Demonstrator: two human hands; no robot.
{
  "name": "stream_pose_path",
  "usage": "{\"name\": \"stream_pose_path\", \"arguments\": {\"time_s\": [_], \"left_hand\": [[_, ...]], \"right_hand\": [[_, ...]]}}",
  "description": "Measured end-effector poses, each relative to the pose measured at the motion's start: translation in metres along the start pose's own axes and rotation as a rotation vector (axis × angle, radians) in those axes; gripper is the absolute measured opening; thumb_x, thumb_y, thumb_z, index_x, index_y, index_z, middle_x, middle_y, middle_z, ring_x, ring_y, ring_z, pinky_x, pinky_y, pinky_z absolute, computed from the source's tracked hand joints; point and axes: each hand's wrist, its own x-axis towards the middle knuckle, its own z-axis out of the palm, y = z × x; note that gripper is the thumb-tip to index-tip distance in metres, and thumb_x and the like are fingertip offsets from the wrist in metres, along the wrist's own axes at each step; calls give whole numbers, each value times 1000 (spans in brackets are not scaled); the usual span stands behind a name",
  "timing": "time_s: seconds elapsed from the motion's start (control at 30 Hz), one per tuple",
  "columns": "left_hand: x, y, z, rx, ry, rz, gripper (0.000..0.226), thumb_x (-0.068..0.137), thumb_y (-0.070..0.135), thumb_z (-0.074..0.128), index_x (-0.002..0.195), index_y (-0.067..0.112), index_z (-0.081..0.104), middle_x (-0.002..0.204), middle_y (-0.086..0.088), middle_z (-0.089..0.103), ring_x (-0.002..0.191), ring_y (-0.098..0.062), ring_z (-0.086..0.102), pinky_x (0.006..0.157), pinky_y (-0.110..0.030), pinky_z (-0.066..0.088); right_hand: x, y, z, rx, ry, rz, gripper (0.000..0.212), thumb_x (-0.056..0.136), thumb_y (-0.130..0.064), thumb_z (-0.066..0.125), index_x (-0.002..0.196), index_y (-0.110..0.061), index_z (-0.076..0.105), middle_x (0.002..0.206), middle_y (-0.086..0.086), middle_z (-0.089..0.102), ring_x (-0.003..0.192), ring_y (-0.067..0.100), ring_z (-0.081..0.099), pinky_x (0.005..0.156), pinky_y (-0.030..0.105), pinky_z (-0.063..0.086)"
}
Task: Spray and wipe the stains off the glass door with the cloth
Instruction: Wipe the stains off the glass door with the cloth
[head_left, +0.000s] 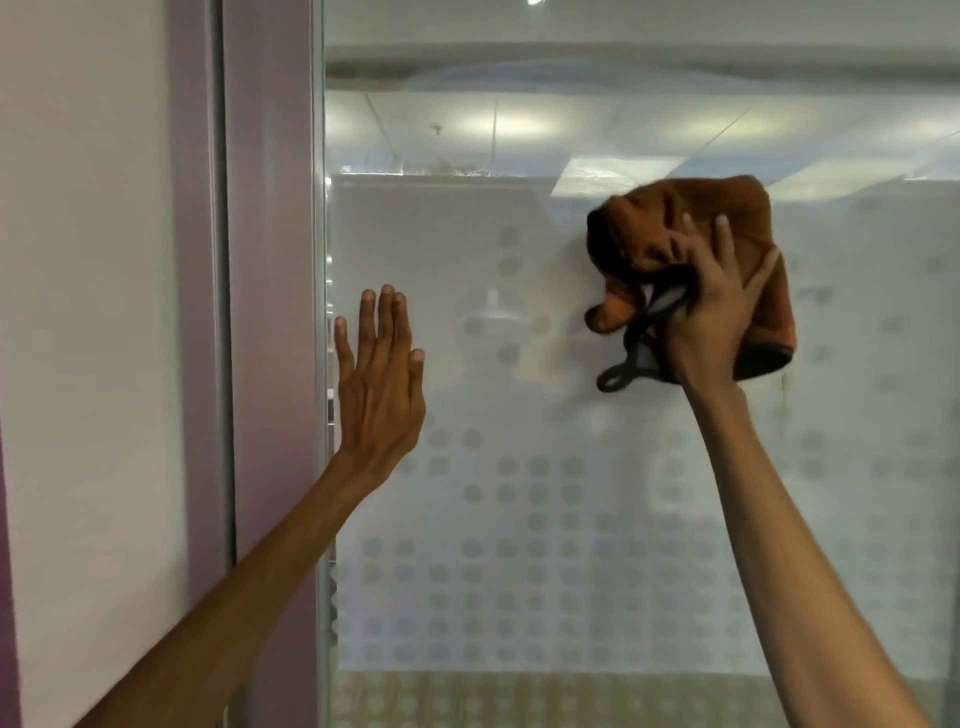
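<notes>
Left hand (381, 384) lies flat, fingers straight, on the glass door (519, 519); right hand (714, 317) presses the bunched brown cloth (654, 228) against it, fingers spread.

— What's at the door?
— My left hand (382, 384) lies flat on the dotted, frosted glass door (519, 519) beside the purple frame (270, 312). Higher up, my right hand (711, 317) presses a bunched brown cloth (675, 228) against the pane, its black loop dangling.
</notes>
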Motion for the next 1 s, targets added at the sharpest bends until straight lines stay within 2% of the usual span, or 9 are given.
{"name": "stream_pose_path", "arguments": {"time_s": [0.13, 0.27, 0.33, 0.4, 0.47, 0.57, 0.7, 0.87, 1.0], "left_hand": [[20, 29, 7, -37, 19, 28, 56, 106, 26, 21, 158, 5, 11, 167, -10, 10, 155, -24, 3, 127, -46, -2], [20, 46, 13, -65, 29, -4, 56, 107, 24, 24, 158, 5, 11, 167, -10, 10, 155, -25, 2, 127, -47, -1], [17, 48, 14, -68, 23, 16, 56, 106, 24, 23, 158, 6, 11, 167, -10, 9, 155, -24, 2, 127, -46, 0], [17, 50, 16, -80, 23, 20, 56, 106, 24, 24, 158, 6, 10, 167, -9, 8, 156, -23, 0, 127, -43, -2], [16, 50, 18, -89, 26, 9, 56, 106, 23, 25, 158, 7, 9, 167, -8, 7, 155, -21, -1, 127, -39, -4], [14, 48, 18, -101, 36, 17, 56, 106, 23, 26, 158, 7, 11, 167, -8, 8, 155, -20, 2, 127, -37, -3], [14, 46, 21, -85, 50, 28, 56, 106, 21, 26, 158, 6, 12, 167, -7, 9, 156, -20, 2, 127, -39, 0], [12, 55, 23, -44, 65, 7, 55, 107, 22, 26, 157, 5, 13, 167, -10, 11, 155, -23, 3, 127, -41, 1], [7, 64, 23, -54, 39, 22, 54, 108, 23, 25, 157, 5, 11, 166, -11, 10, 155, -24, 3, 127, -41, 0]], "right_hand": [[-18, -16, 10, 37, -146, -225, 63, 77, 5, 53, 136, -15, 58, 149, 0, 50, 149, 23, 30, 123, 52, -8], [-74, 18, -17, 4, -315, -450, 53, 84, -9, 54, 134, -23, 58, 153, -5, 45, 151, 13, 24, 123, 49, -2], [-54, 36, -29, -29, -249, -372, 54, 84, -13, 49, 137, -23, 55, 156, -4, 39, 152, 10, 16, 124, 45, -2], [-12, 37, -27, -58, -180, -168, 57, 84, -7, 52, 139, -22, 54, 155, 4, 42, 152, 19, 21, 124, 53, -1], [31, 19, -14, -32, -119, -59, 59, 82, 1, 54, 137, -21, 57, 151, 2, 48, 150, 21, 27, 122, 58, -3], [68, -21, 12, 24, -132, -132, 57, 84, 0, 45, 134, -23, 60, 150, -4, 49, 150, 21, 26, 121, 59, -7], [61, -45, 27, 52, -267, -372, 55, 87, -3, 45, 136, -25, 59, 152, -4, 47, 151, 21, 25, 121, 54, -11], [-7, -18, 10, 37, -365, -519, 52, 88, -10, 42, 135, -22, 60, 150, -3, 48, 149, 23, 29, 122, 58, -2], [-67, 16, -13, 3, -420, -495, 46, 93, -23, 44, 137, -29, 56, 153, -8, 44, 151, 19, 25, 122, 56, -2]]}}
